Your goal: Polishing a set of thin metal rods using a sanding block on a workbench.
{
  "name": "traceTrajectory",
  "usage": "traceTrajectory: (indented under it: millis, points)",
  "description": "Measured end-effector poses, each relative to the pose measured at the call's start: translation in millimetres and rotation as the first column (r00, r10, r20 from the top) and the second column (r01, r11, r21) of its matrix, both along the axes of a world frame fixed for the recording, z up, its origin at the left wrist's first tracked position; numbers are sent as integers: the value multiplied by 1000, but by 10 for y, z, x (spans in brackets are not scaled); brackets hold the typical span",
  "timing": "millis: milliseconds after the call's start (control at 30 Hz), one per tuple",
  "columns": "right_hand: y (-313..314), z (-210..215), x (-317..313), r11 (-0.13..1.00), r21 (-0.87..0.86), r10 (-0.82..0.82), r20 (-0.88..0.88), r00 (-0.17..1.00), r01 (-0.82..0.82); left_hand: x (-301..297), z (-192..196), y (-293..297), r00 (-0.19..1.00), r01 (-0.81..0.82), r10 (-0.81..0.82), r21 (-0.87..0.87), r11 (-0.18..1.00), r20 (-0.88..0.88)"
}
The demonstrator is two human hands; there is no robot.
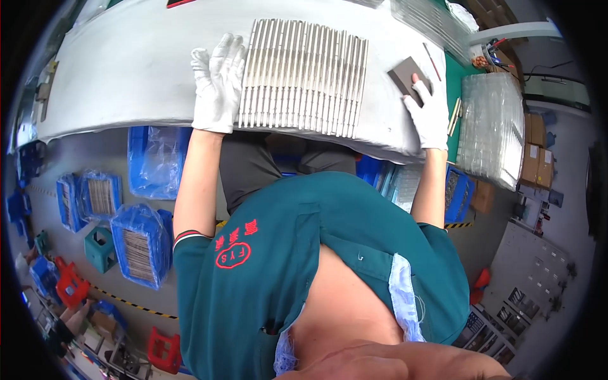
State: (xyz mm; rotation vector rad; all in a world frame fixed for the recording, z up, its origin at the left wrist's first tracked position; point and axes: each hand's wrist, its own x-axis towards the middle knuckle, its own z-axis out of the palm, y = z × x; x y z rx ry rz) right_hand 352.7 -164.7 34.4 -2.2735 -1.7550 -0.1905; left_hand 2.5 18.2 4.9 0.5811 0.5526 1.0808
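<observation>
Thin silvery metal rods [304, 76] lie side by side in a flat row on the white-covered table [126, 69]. They have ringed, stepped sections along their length. My left hand [218, 85], in a white glove, rests at the row's left edge with its fingers stretched out and nothing in them. Off to the right of the rods, my right hand [429, 117] wears a white glove that leaves some fingertips bare. Its thumb and fingers are on a flat grey-brown rectangular block [405, 75], gripping its right part. Some of those fingers are hard to make out.
A thin reddish stick [432, 61] lies beyond the block. Stacked clear plastic trays [491, 126] stand at the right, near a cup of pens [491, 57]. Blue crates [142, 247] of rods and a green stool [100, 249] are on the floor at left.
</observation>
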Motion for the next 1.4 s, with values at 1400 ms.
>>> traceTrajectory:
  millis: [1400]
  points:
    - [975,-194,-724,919,-63,394,132,910,-389,-13,22,61,993,-45,58,-125,991,99]
